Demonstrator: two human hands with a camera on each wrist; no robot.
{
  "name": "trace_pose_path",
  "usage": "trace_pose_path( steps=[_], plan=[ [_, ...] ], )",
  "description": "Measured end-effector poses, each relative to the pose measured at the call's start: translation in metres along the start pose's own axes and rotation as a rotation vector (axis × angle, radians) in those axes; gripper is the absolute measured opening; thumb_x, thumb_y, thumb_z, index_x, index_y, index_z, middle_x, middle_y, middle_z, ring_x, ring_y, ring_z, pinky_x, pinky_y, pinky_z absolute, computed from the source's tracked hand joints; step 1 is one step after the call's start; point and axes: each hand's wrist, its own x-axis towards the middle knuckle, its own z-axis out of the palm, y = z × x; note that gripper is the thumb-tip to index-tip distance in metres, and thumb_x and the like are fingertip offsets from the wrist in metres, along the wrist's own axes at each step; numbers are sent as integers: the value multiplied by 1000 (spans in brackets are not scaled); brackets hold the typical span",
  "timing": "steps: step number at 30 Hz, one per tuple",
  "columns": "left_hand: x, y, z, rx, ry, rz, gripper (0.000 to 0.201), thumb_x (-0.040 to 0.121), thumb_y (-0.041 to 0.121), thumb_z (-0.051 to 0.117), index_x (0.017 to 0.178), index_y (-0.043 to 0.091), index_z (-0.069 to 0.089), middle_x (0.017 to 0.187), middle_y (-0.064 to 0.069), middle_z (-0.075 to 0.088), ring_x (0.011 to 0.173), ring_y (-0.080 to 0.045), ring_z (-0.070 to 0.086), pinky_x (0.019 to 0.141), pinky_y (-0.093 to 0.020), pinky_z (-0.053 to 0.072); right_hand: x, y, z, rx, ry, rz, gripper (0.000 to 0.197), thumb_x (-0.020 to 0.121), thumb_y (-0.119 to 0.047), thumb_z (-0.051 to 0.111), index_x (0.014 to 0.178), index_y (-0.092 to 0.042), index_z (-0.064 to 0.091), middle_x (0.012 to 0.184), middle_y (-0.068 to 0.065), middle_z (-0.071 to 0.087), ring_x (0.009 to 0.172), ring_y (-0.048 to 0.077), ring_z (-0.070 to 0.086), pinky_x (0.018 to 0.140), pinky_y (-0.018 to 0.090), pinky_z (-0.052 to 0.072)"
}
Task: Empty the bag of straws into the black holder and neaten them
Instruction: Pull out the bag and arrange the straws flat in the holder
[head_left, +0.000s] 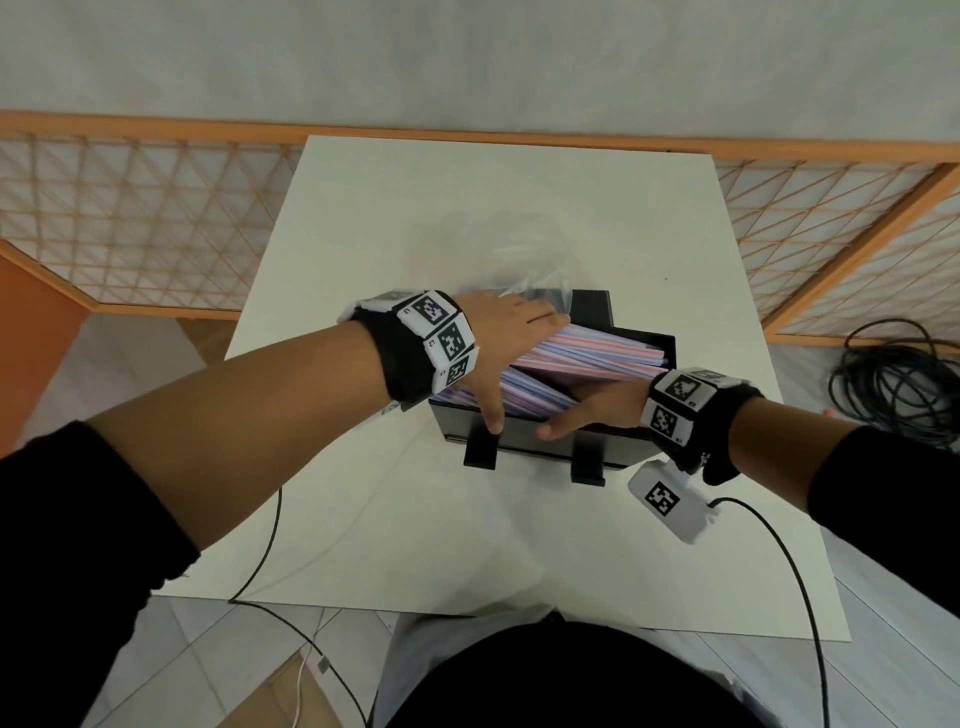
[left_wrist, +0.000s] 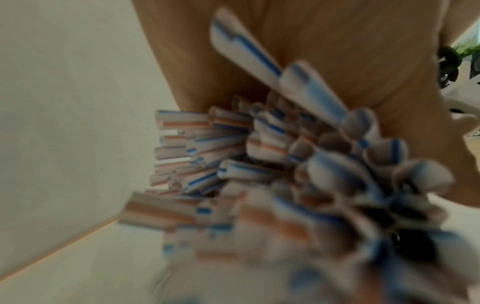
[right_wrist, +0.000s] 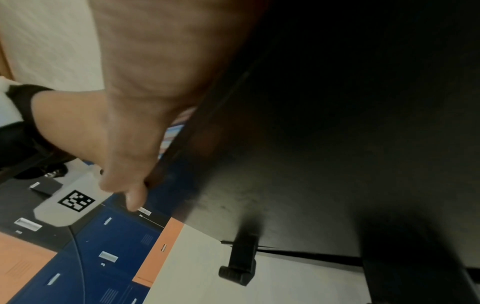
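Note:
A pile of red- and blue-striped straws (head_left: 587, 353) lies slanted in the black holder (head_left: 530, 441) on the white table. My left hand (head_left: 498, 338) lies flat over the left part of the pile, fingers stretched toward the back and thumb hanging over the front wall. The left wrist view shows the straws' open ends (left_wrist: 233, 160) close under the palm. My right hand (head_left: 592, 408) reaches in from the right across the front rim, its fingers straight against the straws. In the right wrist view its thumb runs along the holder's rim (right_wrist: 337, 144). The clear plastic bag (head_left: 519, 254) lies crumpled behind the holder.
The holder stands on two black feet near the middle of the white table (head_left: 415, 519). A white tagged device (head_left: 670, 501) with a cable hangs under my right wrist. A wooden lattice screen (head_left: 130, 218) runs behind the table. Coiled black cable (head_left: 893, 384) lies on the floor at right.

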Motion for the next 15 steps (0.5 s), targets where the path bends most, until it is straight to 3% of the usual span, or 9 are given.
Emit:
trace_pose_path(
  steps=[3,6,8,10,15],
  plan=[
    [-1,-1,1,0,19,7,138,46,63,82,149,13,5,154,-3,20,137,-23,28,112,-40,30,5,0,-3,-11,-8,9,85,70,-35,77,141,-27,32,130,-14,42,125,8,38,104,22,23],
    [-3,-3,2,-10,39,7,138,46,65,81,149,14,5,154,-3,22,137,-22,29,112,-39,30,6,-2,-7,-33,-48,21,93,61,-49,75,141,-31,31,135,-13,43,128,10,38,110,28,24],
    [-4,-4,1,-19,44,3,136,47,66,80,149,16,6,154,-2,22,137,-22,30,111,-38,30,5,-2,-11,-43,-73,27,86,70,-38,77,141,-30,30,133,-16,40,126,7,36,106,23,22],
    [-6,-5,-2,-37,40,-5,134,49,65,80,149,18,5,154,0,23,136,-21,31,110,-38,31,3,-5,-15,-84,-56,19,84,71,-30,79,140,-30,32,128,-19,40,122,5,36,101,20,21],
    [-11,-10,-5,-62,40,-4,132,51,65,79,149,19,5,152,-1,27,133,-22,36,106,-40,37,1,-5,-23,-302,-77,94,89,59,-48,81,136,-33,38,125,-16,45,119,10,41,101,22,24]
  ],
)
